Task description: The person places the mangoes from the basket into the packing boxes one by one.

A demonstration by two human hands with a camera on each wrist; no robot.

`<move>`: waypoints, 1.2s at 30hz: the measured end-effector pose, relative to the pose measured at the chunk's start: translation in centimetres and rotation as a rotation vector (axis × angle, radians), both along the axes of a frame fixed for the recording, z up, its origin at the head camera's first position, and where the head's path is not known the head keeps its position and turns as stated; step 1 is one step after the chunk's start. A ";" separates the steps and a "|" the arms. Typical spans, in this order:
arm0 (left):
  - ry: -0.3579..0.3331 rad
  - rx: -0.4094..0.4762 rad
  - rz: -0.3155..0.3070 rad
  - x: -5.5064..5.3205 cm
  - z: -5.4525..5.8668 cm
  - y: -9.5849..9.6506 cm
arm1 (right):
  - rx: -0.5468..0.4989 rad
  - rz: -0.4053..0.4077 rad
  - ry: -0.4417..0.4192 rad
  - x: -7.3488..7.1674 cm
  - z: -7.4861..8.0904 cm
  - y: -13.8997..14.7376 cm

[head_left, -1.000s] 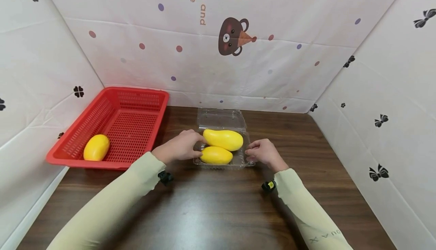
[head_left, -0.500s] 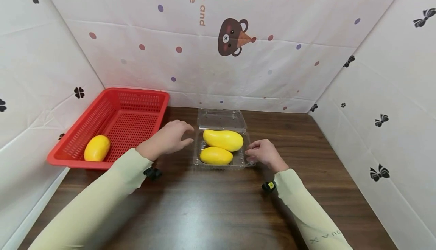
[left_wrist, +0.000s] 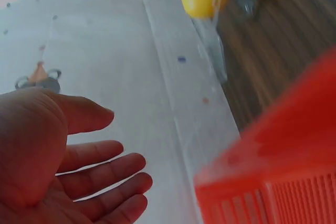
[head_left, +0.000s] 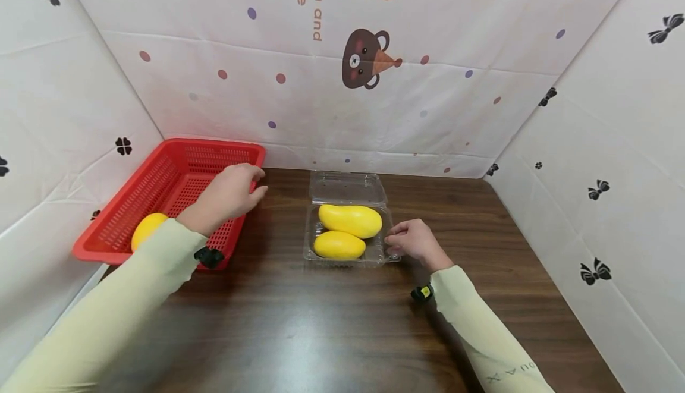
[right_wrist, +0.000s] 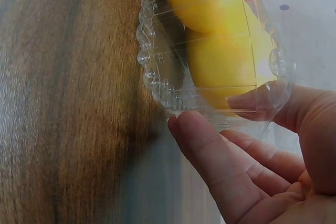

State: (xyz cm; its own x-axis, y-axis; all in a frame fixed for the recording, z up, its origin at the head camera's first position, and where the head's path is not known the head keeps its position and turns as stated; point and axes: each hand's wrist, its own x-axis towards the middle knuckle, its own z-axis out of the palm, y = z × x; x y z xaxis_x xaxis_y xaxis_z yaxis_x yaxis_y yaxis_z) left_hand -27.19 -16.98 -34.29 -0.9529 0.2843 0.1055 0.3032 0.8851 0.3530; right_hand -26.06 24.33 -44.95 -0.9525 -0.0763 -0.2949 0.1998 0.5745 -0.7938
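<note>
Two yellow mangoes lie side by side in a clear plastic clamshell box (head_left: 376,249) on the table, the longer mango (head_left: 350,220) behind the smaller mango (head_left: 339,245). The box's hinged lid (head_left: 348,188) stands raised at the back. My right hand (head_left: 414,241) pinches the box's right side, thumb (right_wrist: 252,103) on one face and fingertips (right_wrist: 194,124) by the rim. Above the right part of the red basket (head_left: 246,143) is my left hand (head_left: 227,194), holding nothing, its fingers (left_wrist: 105,174) loosely spread. Behind the left sleeve, partly hidden, another mango (head_left: 147,229) rests in the basket.
The dark wooden table (head_left: 321,321) runs between white printed cloth walls at the back (head_left: 428,107) and both sides. The basket stands at the left, its rim rising above the tabletop, with bare wood between it and the box.
My left hand has let go of the smaller mango in the box and moved left and away until it is over the basket. My right hand and the box have stayed in place.
</note>
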 end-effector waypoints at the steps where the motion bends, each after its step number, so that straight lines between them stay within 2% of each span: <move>1: -0.006 -0.004 0.020 -0.1 0.0 -0.5 | -0.007 0.002 0.005 0.0 0.0 0.0; 5: -0.031 -0.013 0.081 -0.6 -0.4 -2.5 | -0.034 -0.005 0.014 0.1 -0.2 -0.1; 10: -0.073 -0.062 0.090 -1.2 -0.8 -5.3 | -0.041 -0.002 0.017 0.1 -0.3 0.0; 15: -0.182 -0.107 0.112 -1.7 -1.0 -8.0 | -0.038 -0.009 0.008 0.1 -0.3 0.2; 20: -0.306 -0.144 0.133 -2.3 -1.7 -10.3 | -0.032 -0.008 0.011 0.2 -0.4 0.2; 29: -0.381 -0.192 0.132 -3.4 -2.3 -12.9 | -0.009 0.000 0.023 0.2 -0.5 0.4; 36: -0.401 -0.134 0.159 -3.4 -1.7 -13.7 | -0.029 -0.008 0.008 0.0 -0.1 0.6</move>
